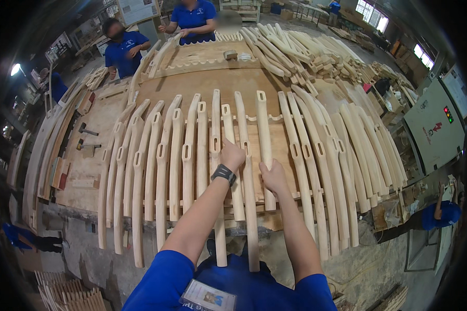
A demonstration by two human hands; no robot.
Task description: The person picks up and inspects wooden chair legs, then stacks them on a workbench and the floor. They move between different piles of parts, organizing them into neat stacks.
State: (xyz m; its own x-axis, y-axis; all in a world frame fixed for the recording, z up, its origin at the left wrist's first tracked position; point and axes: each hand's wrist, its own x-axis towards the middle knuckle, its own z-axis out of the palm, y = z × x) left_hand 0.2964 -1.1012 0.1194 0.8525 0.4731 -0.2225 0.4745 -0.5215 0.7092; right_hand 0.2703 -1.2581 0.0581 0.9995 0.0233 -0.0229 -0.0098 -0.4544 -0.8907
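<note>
Two pale, gently curved wooden bars are in my hands, each with an oval slot near its far end. My left hand (232,156), with a dark band at the wrist, is closed around the left slotted bar (237,199). To its right, my right hand (275,178) is wrapped around the lower part of another slotted bar (263,127), its thumb on top. Between them lies a further slotted bar (250,212), which extends past the table's near edge. Many similar bars (162,160) rest side by side on both sides of my hands.
A notched wooden rail (207,65) crosses the worktable (192,85). Behind it on the right is a heap of wooden pieces (296,52). Hammers (88,129) lie at left. Two co-workers (125,49) (194,19) stand across the table. A grey electrical cabinet (433,124) stands at right.
</note>
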